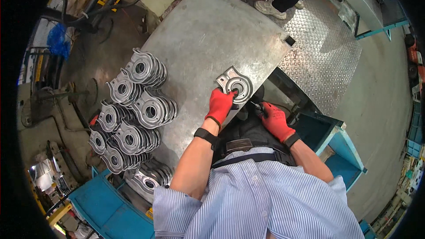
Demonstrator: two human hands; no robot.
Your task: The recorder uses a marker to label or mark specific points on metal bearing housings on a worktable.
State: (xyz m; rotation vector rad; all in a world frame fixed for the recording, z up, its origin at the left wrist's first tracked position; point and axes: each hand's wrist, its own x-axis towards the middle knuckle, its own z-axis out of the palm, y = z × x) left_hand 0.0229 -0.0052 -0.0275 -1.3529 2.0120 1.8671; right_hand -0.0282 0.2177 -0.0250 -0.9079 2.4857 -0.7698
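A stamped metal bracket (231, 78), grey with a round dished part and a large central hole, lies at the table's near right edge. My left hand (220, 106), in a red glove, grips it by its near side, with fingertips at the hole. Just right of the bracket, my right hand (275, 121), also red-gloved, is closed around a small dark tool (257, 106) with a thin tip. That tip points toward the bracket and appears apart from it; the tool's exact kind is unclear. Both wrists wear dark bands.
Several stacks of similar brackets (150, 111) stand along the left of the metal table (208, 26). Blue metal frames (110, 206) flank me at lower left and right. Beyond the table's right edge lies a tread plate (325, 48), where another person's shoe (270, 9) shows.
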